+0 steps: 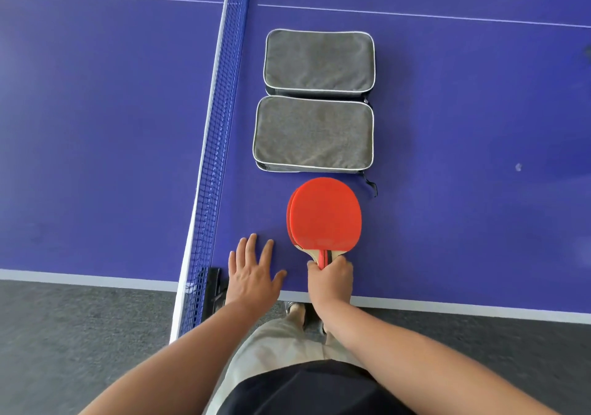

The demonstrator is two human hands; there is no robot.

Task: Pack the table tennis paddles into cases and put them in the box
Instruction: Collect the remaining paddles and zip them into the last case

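Two red table tennis paddles (324,215) lie stacked, red faces up, on the blue table just in front of the near edge. My right hand (331,278) grips their handles together. Beyond them a grey fabric case (315,101) lies opened flat, its two halves one behind the other, with a zip pull trailing at its near right corner. My left hand (254,269) rests flat on the table with fingers spread, left of the paddles and holding nothing. No box is in view.
The blue net (217,146) runs from the near edge away along the left of the case, held by a black clamp (212,290) beside my left hand. The white-edged table rim (447,310) crosses in front of me, with grey carpet below.
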